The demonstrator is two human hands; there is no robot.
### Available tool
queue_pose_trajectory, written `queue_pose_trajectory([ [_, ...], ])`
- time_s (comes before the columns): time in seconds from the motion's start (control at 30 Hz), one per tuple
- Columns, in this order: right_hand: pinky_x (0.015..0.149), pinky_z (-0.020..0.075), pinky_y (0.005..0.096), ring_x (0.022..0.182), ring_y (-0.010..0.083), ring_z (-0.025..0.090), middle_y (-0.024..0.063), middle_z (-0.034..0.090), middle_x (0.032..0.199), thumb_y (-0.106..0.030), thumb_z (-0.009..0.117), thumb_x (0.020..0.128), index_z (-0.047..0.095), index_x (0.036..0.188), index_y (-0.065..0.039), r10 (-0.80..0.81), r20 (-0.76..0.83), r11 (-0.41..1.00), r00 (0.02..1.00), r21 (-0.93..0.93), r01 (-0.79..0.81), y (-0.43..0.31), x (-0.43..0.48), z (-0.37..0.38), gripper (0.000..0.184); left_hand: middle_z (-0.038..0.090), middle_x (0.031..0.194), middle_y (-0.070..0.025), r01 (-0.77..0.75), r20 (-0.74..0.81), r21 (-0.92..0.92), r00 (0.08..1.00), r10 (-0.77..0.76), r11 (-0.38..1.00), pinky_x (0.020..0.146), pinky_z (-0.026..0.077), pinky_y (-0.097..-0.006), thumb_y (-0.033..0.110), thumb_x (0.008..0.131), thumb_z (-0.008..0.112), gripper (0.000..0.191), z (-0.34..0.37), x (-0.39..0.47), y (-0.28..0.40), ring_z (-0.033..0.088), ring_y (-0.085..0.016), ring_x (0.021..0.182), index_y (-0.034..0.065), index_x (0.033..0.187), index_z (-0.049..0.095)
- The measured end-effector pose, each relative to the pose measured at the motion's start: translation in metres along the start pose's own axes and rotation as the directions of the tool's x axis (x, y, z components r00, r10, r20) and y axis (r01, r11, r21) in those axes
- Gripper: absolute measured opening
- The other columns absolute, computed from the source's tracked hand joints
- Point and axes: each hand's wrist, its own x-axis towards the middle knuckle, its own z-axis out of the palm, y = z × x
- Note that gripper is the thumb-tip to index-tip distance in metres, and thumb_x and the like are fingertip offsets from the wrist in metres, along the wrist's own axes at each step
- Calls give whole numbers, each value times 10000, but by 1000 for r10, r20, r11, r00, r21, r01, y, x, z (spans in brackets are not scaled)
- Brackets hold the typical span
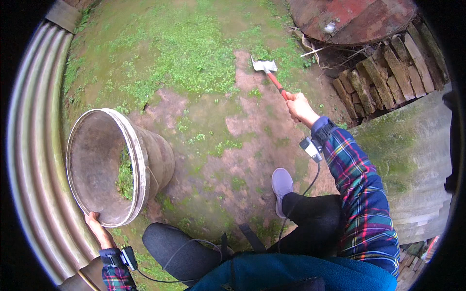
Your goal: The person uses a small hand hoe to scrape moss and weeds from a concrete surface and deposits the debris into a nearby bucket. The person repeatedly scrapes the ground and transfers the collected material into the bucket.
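My left hand (96, 228) grips the rim of a large, dirty whitish bucket (158, 162), which lies tilted with its mouth towards me. Green weeds (125, 176) rest inside against its wall. In my right hand (299, 108) is the red handle of a small shovel-like hand tool (264, 66). Its pale metal blade sits at the edge of the green growth, over a bare patch of soil. Low leafy weeds (196, 58) cover much of the ground beyond. I cannot tell whether the blade touches the soil.
Corrugated sheeting (40, 145) runs along the left side. At the upper right, stacked bricks (386, 74) stand beside a round reddish board (358, 22) and some dry twigs (315, 52). A mossy grey sheet (407, 152) lies on the right. My shoe (282, 185) is on the bare soil.
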Motion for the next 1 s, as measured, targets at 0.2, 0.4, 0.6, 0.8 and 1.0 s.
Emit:
queue_pose_trajectory([
  [0.2,580,508,399,654,281,653,190,630,702,-176,555,812,599,855,31,-221,-248,957,943,-241,161,-3,40,13,215,445,769,13,-26,24,-30,999,26,999,725,348,-279,170,771,440,144,-7,15,-18,411,-130,753,45,803,503],
  [0.4,618,490,396,695,303,653,192,635,715,-111,511,771,648,1032,-61,-431,-319,900,844,-226,374,-6,92,33,299,419,797,18,-25,-115,-129,993,10,991,705,330,-272,160,779,451,155,-5,19,-25,383,-124,747,57,877,514],
  [0.6,662,477,375,732,314,635,219,618,806,-130,526,821,559,1175,-26,-627,-277,778,728,-278,564,13,31,22,370,450,749,18,-94,-148,-52,985,86,994,664,354,-283,163,793,458,193,-2,18,-32,416,-129,693,36,913,541],
  [0.8,715,485,278,783,163,631,152,658,943,-69,550,865,513,1257,-25,-802,-131,597,582,-173,784,-35,-104,-28,397,464,706,15,-130,-50,-56,991,127,990,605,356,-294,194,787,479,187,8,11,-12,419,-127,647,37,866,542],
  [1.0,519,471,302,581,188,563,84,563,763,38,574,757,513,1269,-51,-956,152,169,251,-416,894,-88,-207,-62,524,457,735,10,-106,-34,-71,994,104,992,583,365,-279,219,766,464,155,7,7,-8,427,-122,651,86,832,509],
])
